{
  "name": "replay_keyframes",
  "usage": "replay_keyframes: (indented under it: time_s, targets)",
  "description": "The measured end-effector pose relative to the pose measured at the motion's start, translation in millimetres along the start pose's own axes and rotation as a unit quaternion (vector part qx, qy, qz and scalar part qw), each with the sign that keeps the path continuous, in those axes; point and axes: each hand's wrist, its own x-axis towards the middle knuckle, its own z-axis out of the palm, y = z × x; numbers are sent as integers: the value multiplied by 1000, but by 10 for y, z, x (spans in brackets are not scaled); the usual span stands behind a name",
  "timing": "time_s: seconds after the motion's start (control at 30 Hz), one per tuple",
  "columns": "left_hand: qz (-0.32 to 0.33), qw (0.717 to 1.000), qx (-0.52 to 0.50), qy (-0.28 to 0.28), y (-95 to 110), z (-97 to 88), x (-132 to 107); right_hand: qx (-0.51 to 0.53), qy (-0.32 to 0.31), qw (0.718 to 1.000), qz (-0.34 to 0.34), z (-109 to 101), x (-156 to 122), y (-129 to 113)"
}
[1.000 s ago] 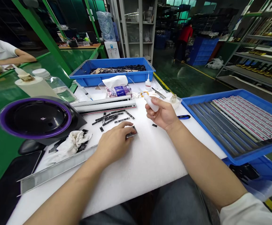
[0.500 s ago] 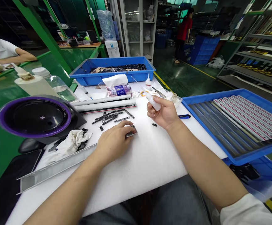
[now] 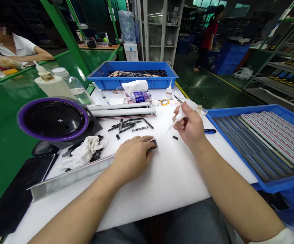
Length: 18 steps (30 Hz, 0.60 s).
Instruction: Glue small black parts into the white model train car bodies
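My left hand [image 3: 134,156] lies closed over the right end of a long metal channel [image 3: 70,177] on the white foam mat [image 3: 162,176], pressing it down. My right hand [image 3: 190,126] grips a small white glue bottle [image 3: 179,118], tipped so its thin nozzle points down and left toward the mat, a short way right of the channel's end. Several small black strips [image 3: 130,125] lie scattered just beyond my left hand. One tiny black piece [image 3: 175,137] sits under my right hand.
A purple-rimmed black dish [image 3: 54,119] and a white rag [image 3: 86,152] sit at left. A blue bin of black parts [image 3: 133,74] stands at the back, a blue tray of long strips [image 3: 263,142] at right. Another person sits far left; someone in red stands behind.
My right hand has turned the glue bottle from nozzle-up to nozzle-down, pointing at the mat. The view has shifted slightly right and down. My left hand stays on the channel end.
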Motion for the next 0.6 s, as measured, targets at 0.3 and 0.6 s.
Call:
replay_keyframes:
  time_s: [0.3,0.6]
  targets:
    - [-7,1000,-14,5,12,4,-31,-309,-39,925,-217,59,-266,172]
    - [-2,1000,-17,1,32,-7,-19,-378,-65,899,-212,93,-281,176]
